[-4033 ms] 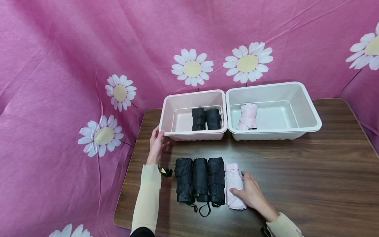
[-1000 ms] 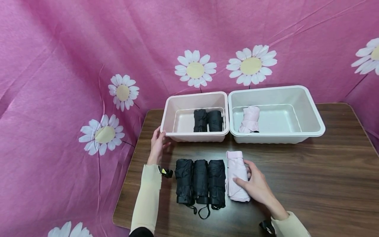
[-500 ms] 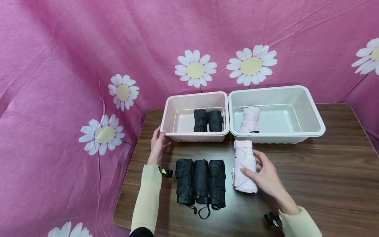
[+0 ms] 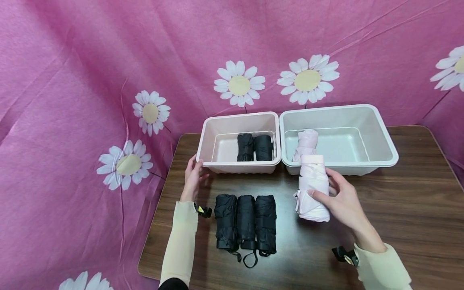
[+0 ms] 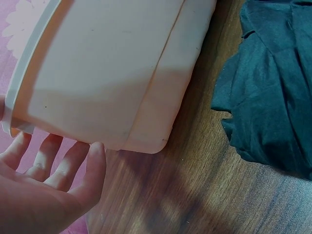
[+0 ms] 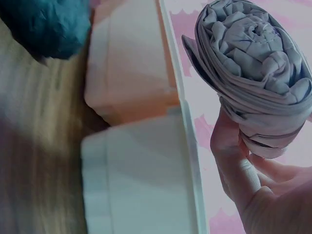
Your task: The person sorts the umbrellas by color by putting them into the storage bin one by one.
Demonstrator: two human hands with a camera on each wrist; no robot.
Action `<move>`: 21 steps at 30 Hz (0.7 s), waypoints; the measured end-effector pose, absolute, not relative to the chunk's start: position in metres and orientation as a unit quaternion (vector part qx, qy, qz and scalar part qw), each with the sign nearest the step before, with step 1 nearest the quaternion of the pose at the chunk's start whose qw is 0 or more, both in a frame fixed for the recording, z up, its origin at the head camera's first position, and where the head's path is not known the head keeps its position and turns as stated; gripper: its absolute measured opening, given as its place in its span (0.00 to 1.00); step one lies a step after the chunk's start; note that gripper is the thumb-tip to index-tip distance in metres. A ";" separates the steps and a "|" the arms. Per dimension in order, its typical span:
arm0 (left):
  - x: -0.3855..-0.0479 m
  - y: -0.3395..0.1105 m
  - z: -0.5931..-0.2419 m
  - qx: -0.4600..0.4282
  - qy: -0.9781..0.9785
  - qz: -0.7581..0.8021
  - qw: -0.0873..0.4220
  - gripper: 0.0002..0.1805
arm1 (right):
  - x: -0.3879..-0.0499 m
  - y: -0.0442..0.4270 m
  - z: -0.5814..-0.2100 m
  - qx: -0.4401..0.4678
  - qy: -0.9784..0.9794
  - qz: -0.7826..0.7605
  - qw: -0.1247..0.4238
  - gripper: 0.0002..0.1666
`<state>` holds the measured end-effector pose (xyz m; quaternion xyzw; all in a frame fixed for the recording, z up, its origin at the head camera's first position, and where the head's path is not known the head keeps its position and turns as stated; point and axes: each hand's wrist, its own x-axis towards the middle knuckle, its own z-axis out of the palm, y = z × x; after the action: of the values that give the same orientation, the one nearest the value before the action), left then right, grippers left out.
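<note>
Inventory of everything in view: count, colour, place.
Table: 1, brown, centre
Pink bin: 1, pink, back left
White bin: 1, off-white, beside pink bin
Loose umbrellas: 3, black, on table
Stowed umbrellas: 2, black, in pink bin
Lone umbrella: 1, pink, in white bin
Held umbrella: 1, pink, in right hand
Daisy cloth: 1, pink, behind table
Wrist devices: 2, black, wrists
Sleeves: 2, cream, forearms
Left hand: 1, bare, at pink bin
Right hand: 1, bare, on held umbrella

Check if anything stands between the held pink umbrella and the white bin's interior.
Only the front rim of the white bin; inside, a second pink umbrella lies at the left, with bare floor to its right.
</note>
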<state>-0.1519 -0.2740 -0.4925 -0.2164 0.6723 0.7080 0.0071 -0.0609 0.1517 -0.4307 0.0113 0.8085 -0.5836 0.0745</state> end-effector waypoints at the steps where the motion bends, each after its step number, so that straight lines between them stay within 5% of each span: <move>1: -0.152 -0.274 -0.491 -0.217 0.669 0.710 0.010 0.25 | -0.062 0.154 -0.429 0.011 0.808 -0.585 0.069 0.45; 21: -0.152 -0.274 -0.493 -0.217 0.674 0.706 0.004 0.24 | -0.085 0.185 -0.409 0.041 0.678 -0.734 0.018 0.45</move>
<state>-0.1517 -0.2741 -0.4933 -0.2167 0.6741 0.7062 0.0043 -0.0855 0.1853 -0.4088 0.0406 0.6780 -0.7338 0.0178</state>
